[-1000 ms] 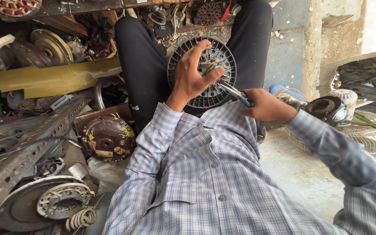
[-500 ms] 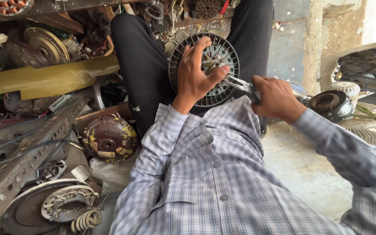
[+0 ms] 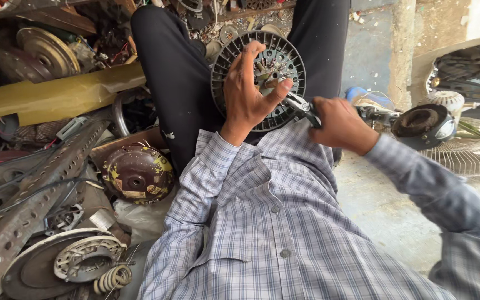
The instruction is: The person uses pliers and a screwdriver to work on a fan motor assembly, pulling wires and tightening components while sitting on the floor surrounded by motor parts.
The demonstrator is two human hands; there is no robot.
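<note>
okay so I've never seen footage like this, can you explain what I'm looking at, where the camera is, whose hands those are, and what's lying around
The camera sits on a person's head and looks down their checked shirt to their lap. Both bare hands are theirs. The left hand spreads over a round, dark, ribbed metal motor part propped between the knees. The right hand grips metal pliers aimed at it. Scrap lies to the left: a brown domed motor casing, a perforated metal bar, a yellowish blade. To the right lies a wire fan guard.

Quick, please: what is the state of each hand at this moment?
Left hand: open, fingers spread over the round dark slotted metal motor part.
Right hand: closed around the grey metal pliers.
</note>
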